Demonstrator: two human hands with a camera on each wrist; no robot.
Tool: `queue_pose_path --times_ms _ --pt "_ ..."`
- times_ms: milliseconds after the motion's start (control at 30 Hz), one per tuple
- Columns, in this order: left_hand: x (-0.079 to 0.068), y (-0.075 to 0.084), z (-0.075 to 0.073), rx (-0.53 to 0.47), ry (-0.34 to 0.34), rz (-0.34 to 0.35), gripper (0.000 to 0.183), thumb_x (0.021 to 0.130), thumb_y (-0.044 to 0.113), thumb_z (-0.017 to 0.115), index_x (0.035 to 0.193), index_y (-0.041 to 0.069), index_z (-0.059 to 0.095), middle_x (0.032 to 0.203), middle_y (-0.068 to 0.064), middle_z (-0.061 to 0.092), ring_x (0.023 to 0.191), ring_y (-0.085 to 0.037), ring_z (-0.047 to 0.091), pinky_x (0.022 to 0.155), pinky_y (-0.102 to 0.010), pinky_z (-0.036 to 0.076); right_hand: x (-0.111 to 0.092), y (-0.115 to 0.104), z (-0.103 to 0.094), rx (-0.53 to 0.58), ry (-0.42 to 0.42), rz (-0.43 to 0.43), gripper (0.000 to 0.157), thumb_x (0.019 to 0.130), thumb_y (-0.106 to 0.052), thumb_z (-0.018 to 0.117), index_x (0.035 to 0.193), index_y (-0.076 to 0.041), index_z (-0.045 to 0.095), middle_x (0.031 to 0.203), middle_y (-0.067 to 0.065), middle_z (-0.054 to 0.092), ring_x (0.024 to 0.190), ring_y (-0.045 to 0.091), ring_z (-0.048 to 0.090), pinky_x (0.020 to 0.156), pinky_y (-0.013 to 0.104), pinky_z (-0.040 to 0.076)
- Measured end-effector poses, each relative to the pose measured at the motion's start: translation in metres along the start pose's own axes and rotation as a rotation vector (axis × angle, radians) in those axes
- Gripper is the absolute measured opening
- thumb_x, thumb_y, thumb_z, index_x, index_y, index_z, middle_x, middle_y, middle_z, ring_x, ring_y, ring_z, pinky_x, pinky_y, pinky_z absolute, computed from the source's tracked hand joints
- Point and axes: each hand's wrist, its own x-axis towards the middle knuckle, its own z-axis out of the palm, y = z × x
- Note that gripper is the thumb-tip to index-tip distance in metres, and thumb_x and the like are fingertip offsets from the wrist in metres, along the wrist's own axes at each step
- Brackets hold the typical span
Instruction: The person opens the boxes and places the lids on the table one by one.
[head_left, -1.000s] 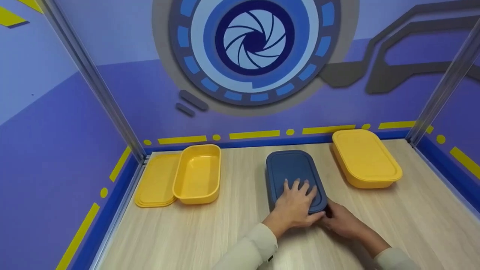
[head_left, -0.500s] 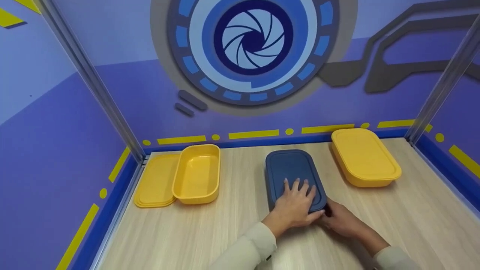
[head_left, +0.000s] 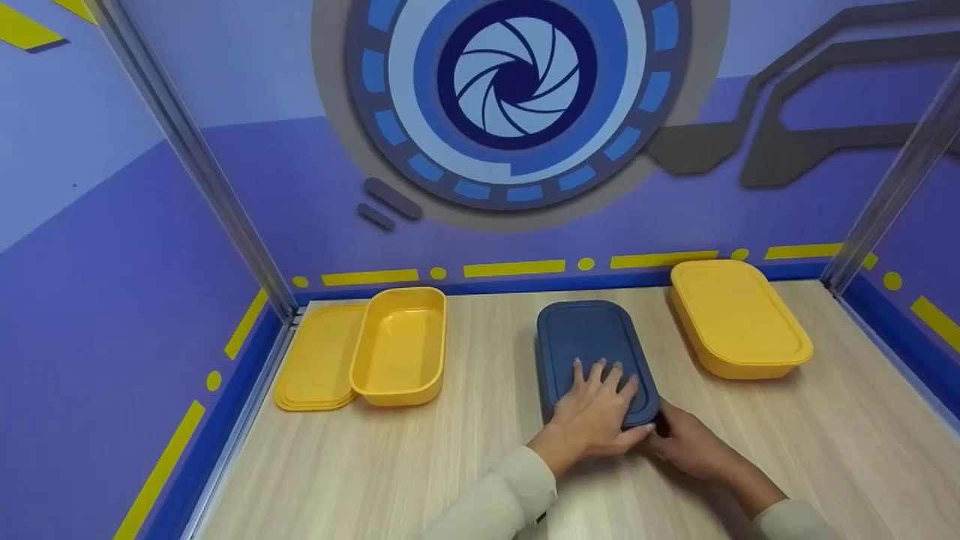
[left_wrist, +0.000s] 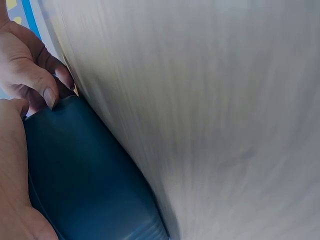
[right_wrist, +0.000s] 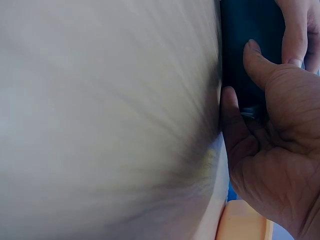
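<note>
A dark blue lidded food container [head_left: 583, 334] sits on the wooden table in the head view, its lid in place. My left hand [head_left: 594, 416] lies on the near half of the lid, fingers spread and fairly straight, thumb at the near right corner. At that same corner, lower down, my right hand [head_left: 686, 442] grips the container's side. In the right wrist view, the right hand [right_wrist: 280, 150] has its thumb against the near wall [right_wrist: 235, 45] and its fingers round the corner. The left wrist view shows the blue wall [left_wrist: 90, 170] close to the table.
An uncovered yellow container [head_left: 397, 349] stands at the left, overlapping a yellow lid [head_left: 319, 360] that lies on the table. At the back right is a yellow container with its lid on [head_left: 739, 315]. Printed panels [head_left: 300, 195] wall in the table's back and sides.
Both hands keep their places on the blue container, which has not visibly moved on the table. Only the head view has shifted slightly.
</note>
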Motion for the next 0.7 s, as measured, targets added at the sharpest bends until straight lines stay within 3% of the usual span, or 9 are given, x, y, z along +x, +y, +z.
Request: queue_pose_path --times_ms 200,333,533,700 --pt "-0.0008 -0.0011 0.0014 -0.009 0.025 -0.039 0.081 0.098 0.081 0.044 0.159 0.028 0.046 0.161 -0.001 0.052 0.152 -0.024 0.047 0.123 -0.059 0.043 0.0017 0.0002 0.0042 -0.003 0.002 -0.013 0.094 0.1 -0.045 0.073 0.17 -0.006 0.023 0.171 0.02 0.04 0.158 0.041 0.042 0.125 0.061 0.036" --pt "0.0001 0.0005 0.0011 -0.003 0.007 -0.085 0.09 0.095 0.084 0.044 0.163 0.026 0.043 0.166 -0.003 0.047 0.155 -0.022 0.044 0.124 -0.057 0.041 0.0017 -0.0008 0.0047 -0.015 0.014 -0.021 0.092 0.101 -0.043 0.073 0.17 -0.006 0.024 0.17 0.02 0.042 0.157 0.04 0.043 0.125 0.061 0.036" --pt "0.0049 0.0025 -0.0008 -0.005 -0.06 -0.151 0.094 0.09 0.093 0.037 0.168 0.041 0.031 0.175 0.001 0.035 0.163 -0.031 0.033 0.124 -0.073 0.031 0.0014 -0.0023 0.0014 -0.028 0.024 -0.025 0.089 0.101 -0.035 0.073 0.17 -0.005 0.025 0.169 0.02 0.043 0.156 0.041 0.045 0.124 0.063 0.037" --pt "0.006 0.0032 -0.002 -0.013 -0.101 -0.133 0.094 0.091 0.095 0.032 0.169 0.042 0.027 0.176 0.001 0.032 0.165 -0.038 0.029 0.12 -0.078 0.03 0.0001 -0.0005 0.0019 -0.019 0.02 -0.01 0.089 0.1 -0.03 0.074 0.17 -0.006 0.025 0.168 0.019 0.044 0.155 0.04 0.046 0.124 0.062 0.038"
